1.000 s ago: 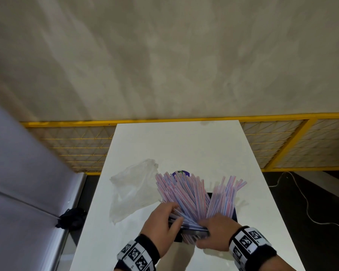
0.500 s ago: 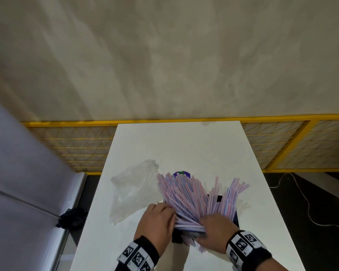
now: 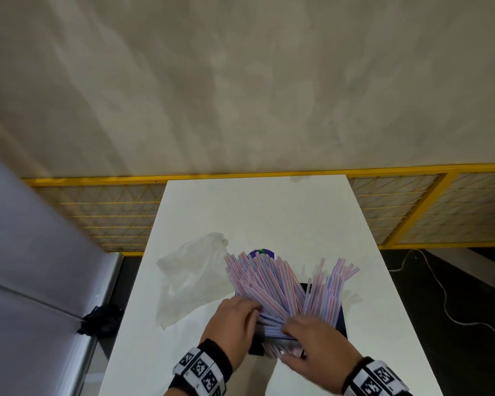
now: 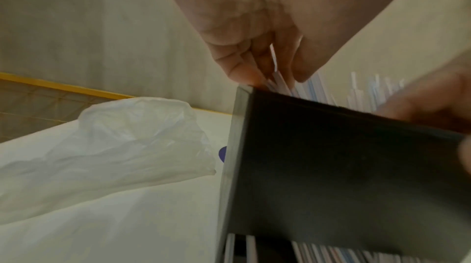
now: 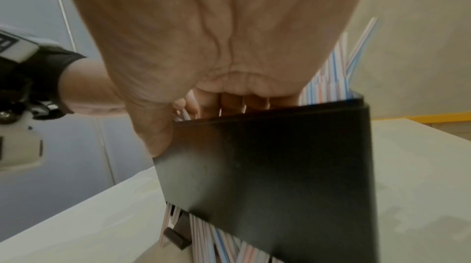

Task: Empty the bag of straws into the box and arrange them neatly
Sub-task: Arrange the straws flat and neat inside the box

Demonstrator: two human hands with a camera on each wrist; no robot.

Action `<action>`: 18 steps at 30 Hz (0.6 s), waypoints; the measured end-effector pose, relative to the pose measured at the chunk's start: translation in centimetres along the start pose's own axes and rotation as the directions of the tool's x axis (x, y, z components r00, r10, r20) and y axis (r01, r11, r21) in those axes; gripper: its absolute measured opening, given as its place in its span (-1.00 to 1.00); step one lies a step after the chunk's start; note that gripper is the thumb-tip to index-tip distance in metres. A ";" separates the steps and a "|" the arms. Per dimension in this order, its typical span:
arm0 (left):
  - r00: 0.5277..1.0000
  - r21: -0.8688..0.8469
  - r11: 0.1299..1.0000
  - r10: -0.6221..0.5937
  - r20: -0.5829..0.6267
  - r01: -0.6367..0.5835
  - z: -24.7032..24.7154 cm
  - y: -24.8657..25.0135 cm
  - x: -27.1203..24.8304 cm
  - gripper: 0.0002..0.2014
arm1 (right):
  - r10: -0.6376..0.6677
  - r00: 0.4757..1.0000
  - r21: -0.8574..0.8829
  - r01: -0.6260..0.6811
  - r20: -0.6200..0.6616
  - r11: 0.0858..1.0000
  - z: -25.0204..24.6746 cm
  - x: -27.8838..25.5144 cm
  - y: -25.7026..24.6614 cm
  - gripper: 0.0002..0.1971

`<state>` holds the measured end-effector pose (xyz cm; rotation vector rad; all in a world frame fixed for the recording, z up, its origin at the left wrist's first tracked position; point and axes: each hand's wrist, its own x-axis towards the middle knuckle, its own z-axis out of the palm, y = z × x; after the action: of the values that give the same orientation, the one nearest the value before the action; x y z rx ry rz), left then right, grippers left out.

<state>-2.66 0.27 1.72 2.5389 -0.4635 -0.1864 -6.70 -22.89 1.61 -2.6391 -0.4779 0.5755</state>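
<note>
A white table stands in front of a grey wall. Near its front edge sits a black box. The box is full of thin straws with pink, white and blue stripes. They stick out of the top and fan apart in two bunches, one leaning left and one leaning right. In the wrist views some straw ends also poke out under the bottom edge of the box.

The left hand is at the left side of the box. Its fingers curl down into the straws at the box corner, and a straw or two shows between the fingers and the thumb, so it is gripping straws.

The right hand lies over the near side of the box. Its fingers bend down over the rim into the straws, and its thumb presses on the outside of the box wall. It holds the near ends of the straws.

The clear plastic bag lies flat and crumpled on the table, just left of the box. A small purple thing peeks out behind the straws. A yellow mesh fence runs behind the table.
</note>
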 end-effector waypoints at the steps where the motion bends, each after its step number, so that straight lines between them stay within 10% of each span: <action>1: 0.999 -0.015 1.000 -0.007 -0.036 0.007 -0.2 -0.2 0.1 -0.77 | 0.006 0.999 -0.005 -0.006 0.033 1.000 0.1 0.0 0.0 -0.34; 10: 0.989 -0.033 0.989 -0.146 -0.033 0.144 -0.6 -2.1 -0.9 -0.69 | 0.064 0.981 -0.064 -0.053 0.183 0.997 0.8 1.3 0.3 -0.18; 18: 0.980 -0.123 0.973 -0.199 -0.015 0.196 -1.1 -1.6 -0.7 -0.88 | 0.077 0.988 -0.045 -0.072 0.131 0.996 1.9 2.2 0.3 -0.43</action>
<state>-2.65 2.32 1.77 2.4624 -0.1822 -0.2458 -5.65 -21.72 -0.86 -2.6778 -0.4356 0.7760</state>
